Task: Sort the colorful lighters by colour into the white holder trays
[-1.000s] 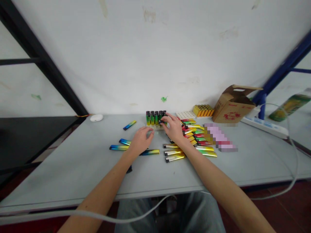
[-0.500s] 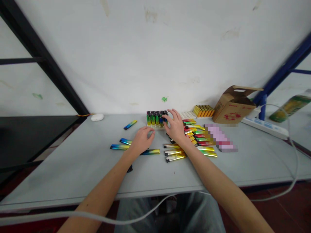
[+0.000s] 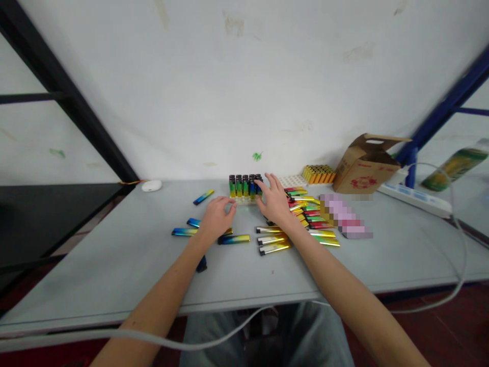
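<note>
Several green and blue lighters with black tops stand upright in a white holder near the wall. My right hand is at the holder's right end, thumb and fingers apart, with the index fingertip at the end lighters. My left hand hovers in front of the holder, fingers loosely bent and the thumb slightly apart; nothing shows in it. Beneath and around it lie blue-yellow lighters, and one more lighter lies farther back. Right of centre is a pile of yellow, red and green lighters, partly hidden by my right arm.
A white perforated tray, a block of orange cylinders and an open cardboard box stand along the wall. On the right are a blurred pink item and a power strip. A white case lies at back left.
My left hand has drawn back slightly to the left, away from the holder, showing more of the lighters below it. My right hand stays almost in place.
</note>
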### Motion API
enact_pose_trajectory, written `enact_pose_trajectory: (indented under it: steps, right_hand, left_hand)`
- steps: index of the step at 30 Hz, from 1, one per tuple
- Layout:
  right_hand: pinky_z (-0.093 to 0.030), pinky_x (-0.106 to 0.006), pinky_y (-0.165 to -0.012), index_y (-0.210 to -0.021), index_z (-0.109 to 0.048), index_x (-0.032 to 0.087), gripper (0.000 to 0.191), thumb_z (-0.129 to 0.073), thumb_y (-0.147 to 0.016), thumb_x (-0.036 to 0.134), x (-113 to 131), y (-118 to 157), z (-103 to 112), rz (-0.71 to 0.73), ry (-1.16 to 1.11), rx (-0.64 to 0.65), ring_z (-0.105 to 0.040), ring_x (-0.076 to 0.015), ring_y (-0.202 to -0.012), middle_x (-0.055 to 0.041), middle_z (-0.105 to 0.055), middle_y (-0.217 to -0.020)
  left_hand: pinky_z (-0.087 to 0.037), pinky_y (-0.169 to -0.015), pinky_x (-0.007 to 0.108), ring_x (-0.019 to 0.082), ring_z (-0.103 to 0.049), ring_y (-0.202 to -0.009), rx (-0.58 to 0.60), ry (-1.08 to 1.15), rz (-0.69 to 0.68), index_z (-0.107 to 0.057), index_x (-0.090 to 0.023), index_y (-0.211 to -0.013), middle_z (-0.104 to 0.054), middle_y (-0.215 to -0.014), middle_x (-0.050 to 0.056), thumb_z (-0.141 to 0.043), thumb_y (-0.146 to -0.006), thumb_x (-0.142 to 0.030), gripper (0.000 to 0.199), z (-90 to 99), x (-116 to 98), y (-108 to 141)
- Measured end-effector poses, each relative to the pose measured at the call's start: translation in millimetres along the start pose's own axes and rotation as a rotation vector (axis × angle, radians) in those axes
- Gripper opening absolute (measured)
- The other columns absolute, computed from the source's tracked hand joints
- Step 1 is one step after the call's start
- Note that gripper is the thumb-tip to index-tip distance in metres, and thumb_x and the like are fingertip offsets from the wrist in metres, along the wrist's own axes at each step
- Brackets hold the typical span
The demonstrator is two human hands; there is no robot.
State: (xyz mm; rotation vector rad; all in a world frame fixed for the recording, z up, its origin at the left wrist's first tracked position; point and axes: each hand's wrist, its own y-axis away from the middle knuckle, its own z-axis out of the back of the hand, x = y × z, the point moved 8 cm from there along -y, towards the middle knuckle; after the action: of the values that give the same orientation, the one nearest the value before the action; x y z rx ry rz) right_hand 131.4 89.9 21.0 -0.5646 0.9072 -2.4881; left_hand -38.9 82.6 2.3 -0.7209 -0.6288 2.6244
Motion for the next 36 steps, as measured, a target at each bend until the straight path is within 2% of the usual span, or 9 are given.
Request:
enact_pose_trajectory:
  steps: [4,8,11,14,22,25,31,33,36]
  right_hand:
    - [-0.034,-0.053,-0.110,-0.129,-0.054,0.013,0.045,-0.052,-0.084,0.020,2.9,1.1,5.4,-0.003,-0.032,-0.043,-0.034,-0.0327,-0.137,-0.0193,-0.043,-0.143]
    - [-0.038,-0.046,-0.108,-0.113,-0.063,0.015,0.030,-0.050,-0.086,0.018,16.4,2.5,15.9,0.065,-0.108,-0.104,-0.047,-0.0272,-0.125,-0.0155,-0.059,-0.126]
    - [-0.046,-0.039,-0.096,-0.100,-0.068,0.017,0.022,-0.049,-0.087,0.017,32.3,6.3,10.2,0.142,-0.175,0.009,-0.060,-0.0231,-0.103,-0.0105,-0.070,-0.102]
    - [-0.050,-0.033,-0.082,-0.100,-0.069,0.018,0.022,-0.050,-0.089,0.020,46.2,14.4,-4.7,0.171,-0.192,0.183,-0.065,-0.0209,-0.087,-0.0083,-0.072,-0.092]
    - [-0.049,-0.030,-0.079,-0.100,-0.070,0.018,0.021,-0.052,-0.089,0.020,64.1,24.4,-21.9,0.199,-0.206,0.336,-0.067,-0.0205,-0.087,-0.0079,-0.073,-0.093]
    - [-0.049,-0.031,-0.081,-0.099,-0.070,0.018,0.021,-0.052,-0.089,0.020,61.9,23.7,-21.9,0.192,-0.210,0.323,-0.067,-0.0204,-0.089,-0.0078,-0.073,-0.094]
    - [-0.050,-0.034,-0.090,-0.108,-0.066,0.018,0.024,-0.050,-0.090,0.020,59.2,21.7,-15.4,0.164,-0.273,0.244,-0.065,-0.0205,-0.098,-0.0086,-0.071,-0.104]
    - [-0.048,-0.035,-0.094,-0.116,-0.062,0.018,0.029,-0.050,-0.090,0.019,60.0,20.5,-10.9,0.158,-0.306,0.209,-0.062,-0.0209,-0.105,-0.0094,-0.069,-0.111]
    - [-0.046,-0.037,-0.100,-0.126,-0.055,0.017,0.037,-0.051,-0.089,0.021,59.9,18.3,-4.6,0.130,-0.370,0.153,-0.057,-0.0220,-0.115,-0.0121,-0.062,-0.123]
  left_hand:
    - [-0.043,-0.099,0.044,0.030,-0.060,-0.106,-0.050,-0.207,0.161,-0.067,-0.012,-0.099,-0.068,-0.106,0.017,-0.045,-0.088,-0.030,0.031,15.8,28.8,-1.0]
    - [-0.046,-0.095,0.046,0.034,-0.058,-0.110,-0.028,-0.348,0.347,-0.062,-0.012,-0.114,-0.064,-0.116,0.019,-0.046,-0.087,-0.032,0.038,28.4,61.9,4.5]
    - [-0.047,-0.092,0.048,0.035,-0.058,-0.112,0.014,-0.365,0.395,-0.058,-0.012,-0.121,-0.063,-0.120,0.021,-0.045,-0.087,-0.030,0.041,29.9,76.1,7.5]
    - [-0.049,-0.088,0.047,0.034,-0.061,-0.106,0.080,-0.378,0.413,-0.059,-0.015,-0.121,-0.066,-0.114,0.019,-0.045,-0.087,-0.029,0.040,26.1,82.4,8.7]
    - [-0.050,-0.075,0.043,0.034,-0.066,-0.093,0.046,-0.378,0.479,-0.067,-0.021,-0.106,-0.072,-0.100,0.015,-0.050,-0.084,-0.029,0.029,34.0,80.1,8.3]
    - [-0.050,-0.079,0.045,0.033,-0.066,-0.092,-0.046,-0.305,0.454,-0.066,-0.020,-0.106,-0.073,-0.098,0.014,-0.054,-0.081,-0.026,0.029,41.3,72.0,5.3]
    - [-0.051,-0.087,0.038,0.023,-0.067,-0.090,-0.384,0.075,0.292,-0.061,-0.017,-0.114,-0.072,-0.095,0.008,-0.062,-0.076,-0.028,0.039,64.9,44.4,0.1]
    - [-0.054,-0.082,0.035,0.019,-0.067,-0.085,-0.413,0.263,0.231,-0.059,-0.017,-0.116,-0.071,-0.091,0.006,-0.065,-0.075,-0.032,0.043,65.6,35.6,-1.2]
    - [-0.055,-0.078,0.032,0.017,-0.067,-0.081,-0.339,0.487,0.160,-0.059,-0.017,-0.115,-0.070,-0.089,0.005,-0.069,-0.074,-0.037,0.047,57.4,19.8,-4.1]
